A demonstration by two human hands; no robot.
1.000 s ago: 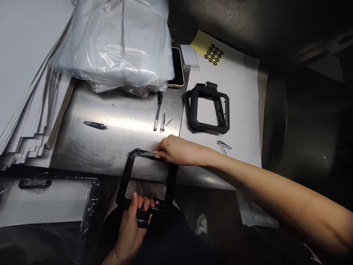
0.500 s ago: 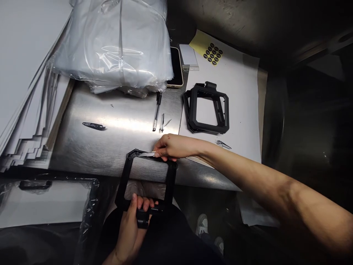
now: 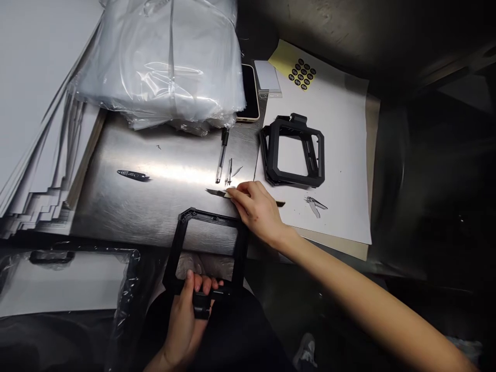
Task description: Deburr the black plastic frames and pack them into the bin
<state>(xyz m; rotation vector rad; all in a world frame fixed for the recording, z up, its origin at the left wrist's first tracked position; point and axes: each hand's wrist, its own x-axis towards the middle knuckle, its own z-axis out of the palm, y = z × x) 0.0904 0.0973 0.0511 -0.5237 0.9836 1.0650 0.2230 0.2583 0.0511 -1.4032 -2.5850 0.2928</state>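
My left hand (image 3: 189, 310) is closed around the lower bar of a black plastic frame (image 3: 175, 253), tilted at the table's near edge. The frame's top corner shows its inner ribs. Beyond its upper right corner, my right hand (image 3: 258, 209) pinches a slim knife (image 3: 215, 192). The dark pointed blade faces left, and the other end shows past the hand on the right. The knife is apart from the frame; the palm hides its middle. Just beyond the blade lie small metal nippers (image 3: 229, 175) and a clear pen (image 3: 221, 155).
More black frames (image 3: 273, 150) lie stacked on white paper (image 3: 344, 155), with small clippers (image 3: 315, 205) and a yellow sticker sheet (image 3: 277, 57). A bundle of plastic bags (image 3: 155, 67) covers the back beside a phone (image 3: 251, 98). A dark, narrow tool (image 3: 133, 175) lies left.
My right hand has drawn the knife away from the frame's top bar, up and to the right. My left hand keeps the frame in nearly the same place.
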